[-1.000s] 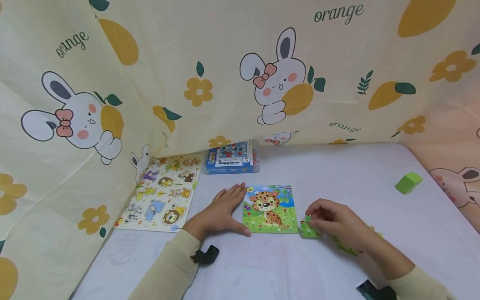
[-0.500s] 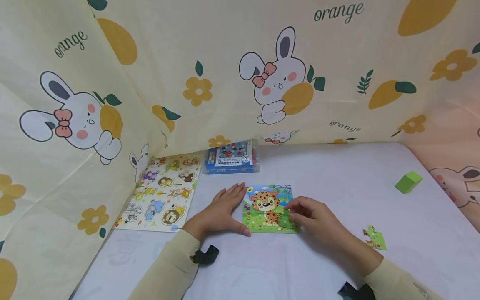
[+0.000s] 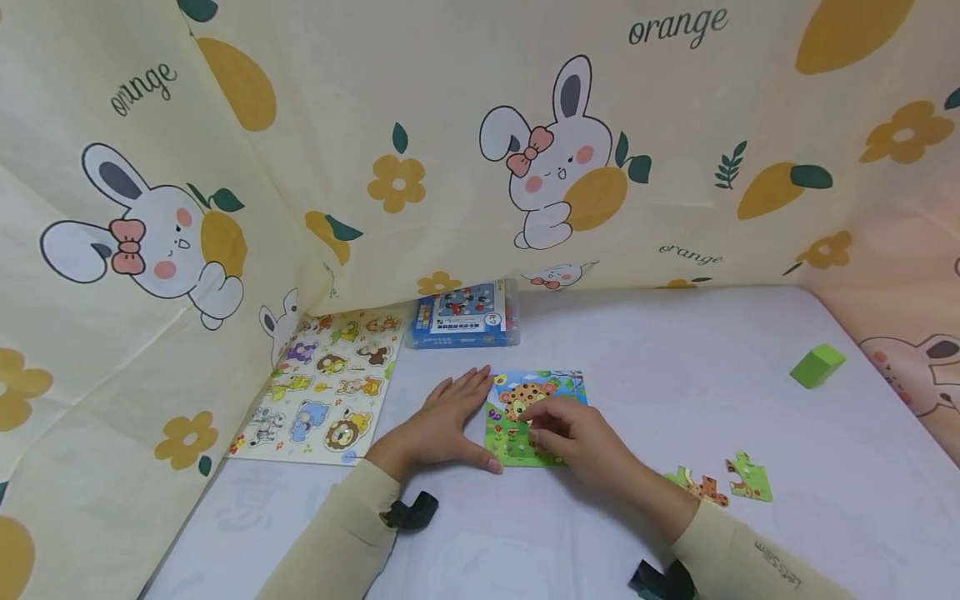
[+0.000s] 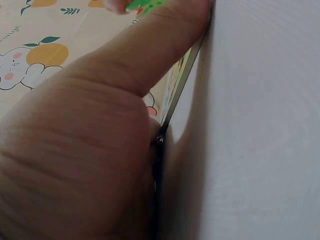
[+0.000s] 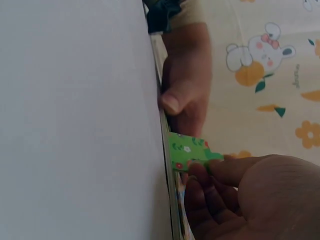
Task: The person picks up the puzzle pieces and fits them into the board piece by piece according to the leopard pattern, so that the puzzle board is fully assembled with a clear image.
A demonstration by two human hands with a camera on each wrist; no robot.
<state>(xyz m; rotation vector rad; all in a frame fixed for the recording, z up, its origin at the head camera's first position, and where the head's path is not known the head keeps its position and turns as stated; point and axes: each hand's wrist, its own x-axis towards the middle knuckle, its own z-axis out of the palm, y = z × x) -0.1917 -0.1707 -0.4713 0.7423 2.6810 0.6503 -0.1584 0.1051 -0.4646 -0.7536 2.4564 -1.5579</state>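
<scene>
A square leopard jigsaw puzzle (image 3: 572, 383) lies on the white table, its lower middle hidden by my right hand. My right hand (image 3: 581, 437) is over it and pinches a green puzzle piece (image 5: 187, 149) printed with small flowers between thumb and fingers. In the right wrist view that piece stands tilted up from the puzzle's surface. My left hand (image 3: 442, 429) rests along the puzzle's left side with fingers extended, the fingertips at its upper left corner and the thumb near its lower left corner.
Two loose puzzle pieces lie to the right, a green one (image 3: 752, 480) and a partly covered spotted one (image 3: 703, 486). Farther right sits a green block (image 3: 817, 365). An animal picture board (image 3: 352, 450) is at the left, and a blue boxed set (image 3: 465, 321) stands behind.
My right hand has carried the green piece leftward from beside the puzzle, across its lower right, to its lower left part. The loose pieces have come into sight. My left hand has stayed put.
</scene>
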